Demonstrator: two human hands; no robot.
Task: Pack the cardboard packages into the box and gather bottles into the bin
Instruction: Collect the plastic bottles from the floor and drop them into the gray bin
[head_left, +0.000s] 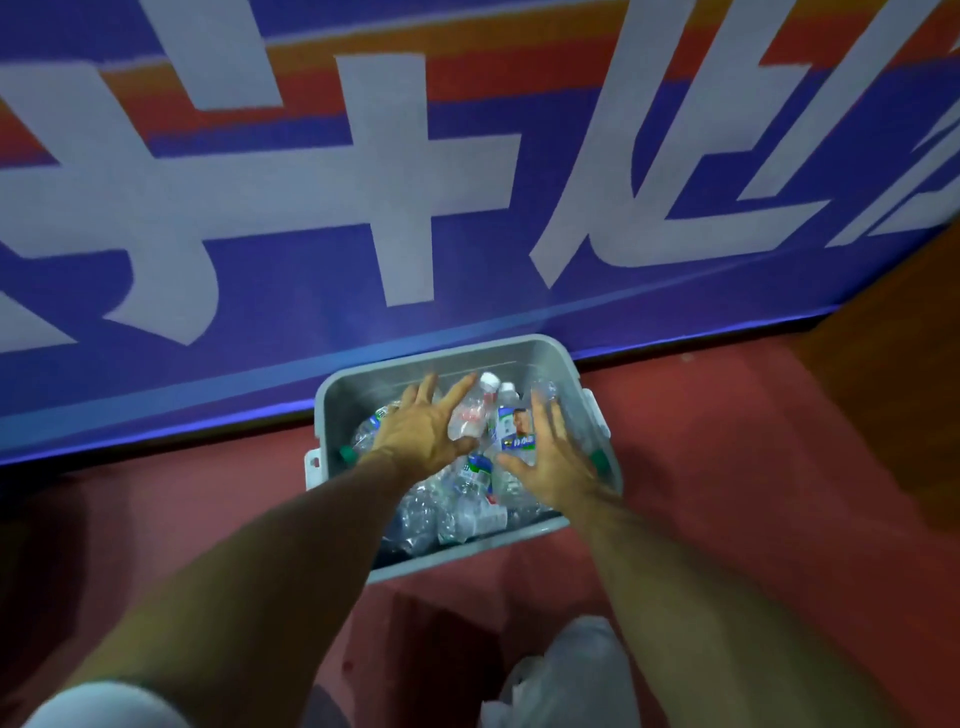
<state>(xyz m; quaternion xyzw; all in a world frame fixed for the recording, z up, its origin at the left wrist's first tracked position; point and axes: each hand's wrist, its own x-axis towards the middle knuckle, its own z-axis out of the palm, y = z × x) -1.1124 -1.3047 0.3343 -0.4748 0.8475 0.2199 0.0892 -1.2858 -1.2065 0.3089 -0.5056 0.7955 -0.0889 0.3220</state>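
The grey bin sits on the red floor, its far wall close to the foot of a blue banner with large white characters. Latch tabs stick out from its left and right sides. It is well filled with clear plastic bottles, crumpled and lying flat at mixed angles, some with green caps near the side walls.

Both bare arms reach over the near rim. The left hand hovers above the left half with its fingers straight and spread wide, gripping nothing. Its thumb and forefinger flank a red-label bottle; whether they touch it I cannot tell. That bottle's long axis runs away from the person, with the white cap at the far end. Just right of it, almost parallel, lies a blue-label bottle, cap also pointing away. The right hand is over the right half, fingers splayed and relaxed beside this bottle, holding nothing.

Bare floor lies open to the left and right of the bin. On the near side a white bag lies on the floor, apart from the bin, under the right forearm.
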